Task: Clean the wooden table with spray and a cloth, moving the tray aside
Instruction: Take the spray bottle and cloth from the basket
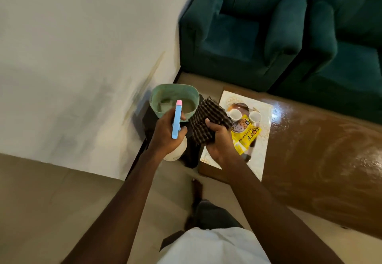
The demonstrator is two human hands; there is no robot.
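My left hand [165, 131] grips a spray bottle [177, 119] with a blue trigger head, a pink nozzle and a white body, held beside the table's left end. My right hand [219, 139] holds a dark checked cloth [208, 119] bunched up, just left of the tray. The white patterned tray [260, 152] lies on the left end of the wooden table [320, 150]. On the tray are two small white cups [234, 114] and a yellow snack packet [245, 134]. The table top to the right looks glossy and streaked.
A green plastic bin [171, 94] stands on a dark stool [192, 156] by the white wall, just beyond my left hand. Two teal armchairs [244, 36] stand behind the table. My foot [196, 193] is on the beige floor near the table's corner.
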